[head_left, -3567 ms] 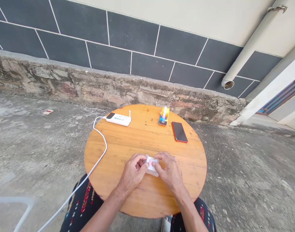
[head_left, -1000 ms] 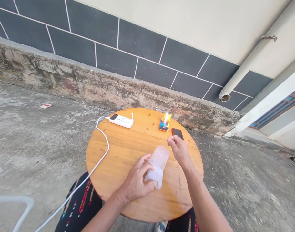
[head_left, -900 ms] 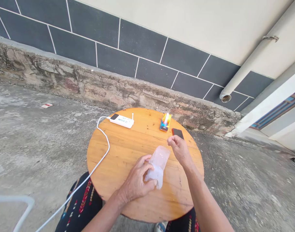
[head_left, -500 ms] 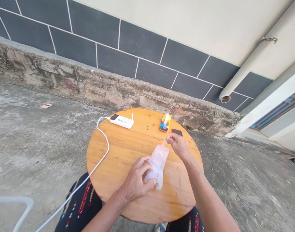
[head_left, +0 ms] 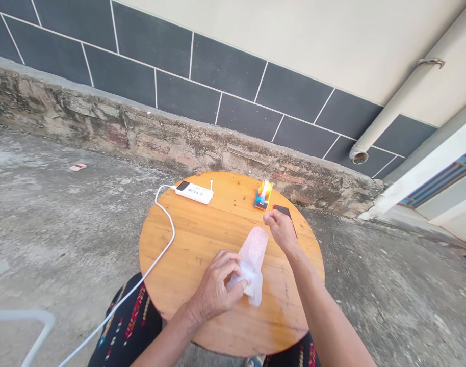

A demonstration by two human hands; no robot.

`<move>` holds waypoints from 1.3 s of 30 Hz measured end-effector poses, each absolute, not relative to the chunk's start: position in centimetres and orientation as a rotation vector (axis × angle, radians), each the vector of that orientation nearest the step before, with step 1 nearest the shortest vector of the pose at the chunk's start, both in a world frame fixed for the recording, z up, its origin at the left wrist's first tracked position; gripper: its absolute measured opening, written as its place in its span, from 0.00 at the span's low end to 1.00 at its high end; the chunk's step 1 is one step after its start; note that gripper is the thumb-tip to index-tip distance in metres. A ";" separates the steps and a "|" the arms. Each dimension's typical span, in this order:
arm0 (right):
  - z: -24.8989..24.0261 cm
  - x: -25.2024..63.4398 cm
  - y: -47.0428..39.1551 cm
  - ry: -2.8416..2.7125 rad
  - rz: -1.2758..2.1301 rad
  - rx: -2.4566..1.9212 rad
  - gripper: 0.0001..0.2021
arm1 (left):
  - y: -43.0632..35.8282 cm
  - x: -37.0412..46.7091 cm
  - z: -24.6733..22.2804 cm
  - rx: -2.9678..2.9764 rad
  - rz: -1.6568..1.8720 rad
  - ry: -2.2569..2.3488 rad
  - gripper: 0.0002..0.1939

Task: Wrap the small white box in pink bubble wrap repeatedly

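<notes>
A wrapped bundle of clear bubble wrap (head_left: 254, 250) lies on the round wooden table (head_left: 187, 224); what it wraps is hidden. My left hand (head_left: 221, 283) grips its near part, with thumb and fingers curled round the side. Just beyond the bundle's far end, my right hand (head_left: 279, 227) is closed in a pinch. A faint strip of clear tape (head_left: 264, 222) shows at its fingertips, hard to make out against the wood. Beyond that hand stands a yellow and blue tape dispenser (head_left: 263, 195) with a roll in it.
A dark flat object with a red edge (head_left: 284, 210) lies partly behind my right hand. At the table's far left sits a white power strip (head_left: 195, 192), its white cable (head_left: 171, 224) running over the left edge. A stone-based wall (head_left: 160, 135) rises behind.
The bubble wrap's far end looks more rounded, and its near end sticks out a little more. Both hands keep nearly the same places. The view has shifted slightly.
</notes>
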State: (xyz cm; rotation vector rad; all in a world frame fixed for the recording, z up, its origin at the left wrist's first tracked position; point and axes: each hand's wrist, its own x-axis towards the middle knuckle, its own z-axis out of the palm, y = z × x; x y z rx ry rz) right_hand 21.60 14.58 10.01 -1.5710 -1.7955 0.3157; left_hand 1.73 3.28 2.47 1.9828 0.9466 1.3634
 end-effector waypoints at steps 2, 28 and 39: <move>9.6 21.3 14.8 -1.806 0.323 -1.582 0.10 | 3.4 1.8 2.3 1.974 1.355 0.969 0.03; 7.0 19.3 6.2 -2.022 0.064 -1.874 0.14 | 3.4 1.6 3.0 1.921 1.303 1.047 0.06; 1.7 24.3 4.3 -1.682 0.249 -1.794 0.17 | 3.7 1.3 2.6 1.739 1.281 1.068 0.07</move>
